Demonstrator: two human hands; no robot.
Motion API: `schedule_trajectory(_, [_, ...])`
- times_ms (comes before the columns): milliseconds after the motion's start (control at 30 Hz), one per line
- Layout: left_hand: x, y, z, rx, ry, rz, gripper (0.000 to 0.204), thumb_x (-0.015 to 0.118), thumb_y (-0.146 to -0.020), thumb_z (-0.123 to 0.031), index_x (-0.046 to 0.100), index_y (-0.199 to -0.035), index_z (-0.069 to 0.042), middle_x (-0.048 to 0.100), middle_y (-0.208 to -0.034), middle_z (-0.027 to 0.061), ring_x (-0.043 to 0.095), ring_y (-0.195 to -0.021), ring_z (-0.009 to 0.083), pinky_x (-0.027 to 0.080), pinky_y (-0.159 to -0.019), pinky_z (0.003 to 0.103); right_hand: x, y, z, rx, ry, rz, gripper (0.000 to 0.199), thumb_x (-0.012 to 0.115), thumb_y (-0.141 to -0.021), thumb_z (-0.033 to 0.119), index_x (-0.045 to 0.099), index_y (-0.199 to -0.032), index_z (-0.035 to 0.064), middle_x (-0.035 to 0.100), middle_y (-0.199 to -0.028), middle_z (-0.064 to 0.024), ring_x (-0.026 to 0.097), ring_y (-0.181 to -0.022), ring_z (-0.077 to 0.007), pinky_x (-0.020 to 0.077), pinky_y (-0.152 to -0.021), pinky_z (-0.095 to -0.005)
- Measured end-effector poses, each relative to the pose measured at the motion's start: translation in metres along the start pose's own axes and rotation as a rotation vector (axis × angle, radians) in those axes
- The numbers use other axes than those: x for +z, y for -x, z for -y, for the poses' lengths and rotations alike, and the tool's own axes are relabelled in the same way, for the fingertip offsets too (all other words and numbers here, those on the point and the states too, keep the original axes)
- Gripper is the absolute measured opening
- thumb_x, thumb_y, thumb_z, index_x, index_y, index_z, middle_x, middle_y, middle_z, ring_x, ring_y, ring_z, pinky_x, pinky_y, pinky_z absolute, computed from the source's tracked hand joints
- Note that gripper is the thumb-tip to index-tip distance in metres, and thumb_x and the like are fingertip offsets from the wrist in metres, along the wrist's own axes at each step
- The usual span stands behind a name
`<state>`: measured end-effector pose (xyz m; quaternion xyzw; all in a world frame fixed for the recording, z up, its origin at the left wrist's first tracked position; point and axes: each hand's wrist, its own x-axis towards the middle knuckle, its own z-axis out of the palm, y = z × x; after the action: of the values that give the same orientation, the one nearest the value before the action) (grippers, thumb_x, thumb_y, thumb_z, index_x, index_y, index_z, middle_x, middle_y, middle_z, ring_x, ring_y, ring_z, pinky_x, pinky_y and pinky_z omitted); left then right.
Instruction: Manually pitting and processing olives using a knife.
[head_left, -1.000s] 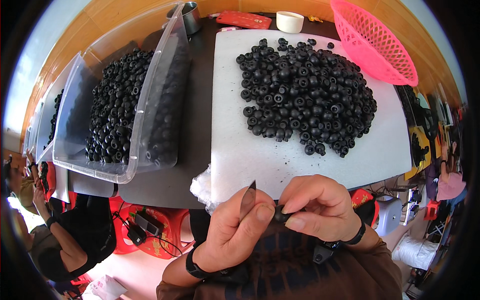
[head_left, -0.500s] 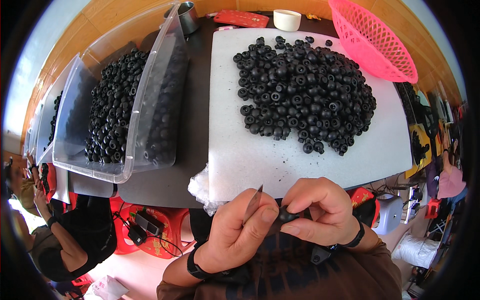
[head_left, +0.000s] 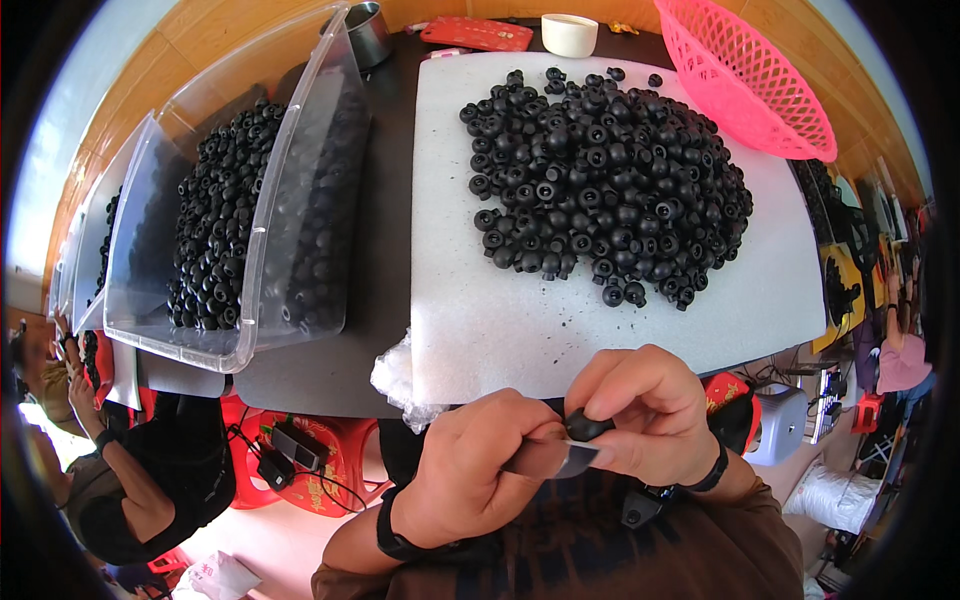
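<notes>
Likely light and firm, the knob (head_left: 587, 426) suits side-pinching by my right hand (head_left: 652, 420), left hand (head_left: 472, 468) gripping a blade (head_left: 577, 460), beside the surface's near edge (head_left: 450, 392).

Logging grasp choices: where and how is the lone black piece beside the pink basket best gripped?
Pinch the black piece by its round sides, probably from above: it lies apart from the heap, the pink basket close on its right.
</notes>
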<state>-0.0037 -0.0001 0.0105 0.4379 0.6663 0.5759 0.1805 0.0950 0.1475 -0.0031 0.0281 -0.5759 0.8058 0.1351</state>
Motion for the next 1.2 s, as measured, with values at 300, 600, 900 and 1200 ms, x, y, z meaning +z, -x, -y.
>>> schedule_trajectory(300, [0.002, -0.001, -0.001, 0.076, -0.202, 0.028, 0.019, 0.065, -0.069, -0.001, 0.052, -0.082, -0.004, 0.054, -0.065, 0.007, 0.055, -0.052, 0.0247, 0.042, -0.045, 0.032, -0.003, -0.001, 0.0, 0.005, -0.172, 0.054, 0.028, 0.062, -0.077, -0.007, 0.051, -0.101, 0.0027, 0.055, -0.094, -0.0112, 0.051, -0.076, -0.0097, 0.0393, -0.062, -0.0193])
schedule_trajectory(600, [0.002, -0.002, -0.001, 0.038, -0.219, 0.093, 0.02, 0.066, -0.069, -0.003, 0.052, -0.083, -0.003, 0.055, -0.068, 0.0073, 0.057, -0.055, 0.025, 0.044, -0.046, 0.032, -0.004, 0.0, -0.001, 0.011, -0.229, 0.079, 0.029, 0.061, -0.078, -0.008, 0.051, -0.103, 0.0019, 0.054, -0.094, -0.0113, 0.052, -0.083, -0.0145, 0.0415, -0.071, -0.0241])
schedule_trajectory(900, [0.005, -0.002, -0.001, 0.02, -0.213, 0.1, 0.02, 0.065, -0.07, -0.002, 0.052, -0.085, -0.002, 0.055, -0.069, 0.0085, 0.058, -0.057, 0.0264, 0.045, -0.048, 0.033, -0.005, 0.003, -0.002, -0.001, -0.233, 0.075, 0.029, 0.061, -0.077, -0.008, 0.05, -0.103, 0.0019, 0.054, -0.093, -0.0115, 0.053, -0.085, -0.0156, 0.0424, -0.073, -0.0256])
schedule_trajectory(1200, [0.015, -0.001, 0.017, -0.259, -0.125, 0.089, 0.015, 0.056, -0.077, 0.002, 0.05, -0.09, -0.001, 0.056, -0.074, 0.0132, 0.057, -0.064, 0.03, 0.046, -0.057, 0.033, 0.0, -0.003, 0.012, -0.154, 0.073, 0.311, 0.027, 0.073, -0.068, -0.002, 0.058, -0.09, 0.0021, 0.061, -0.08, -0.0108, 0.06, -0.069, -0.0217, 0.0462, -0.06, -0.0297])
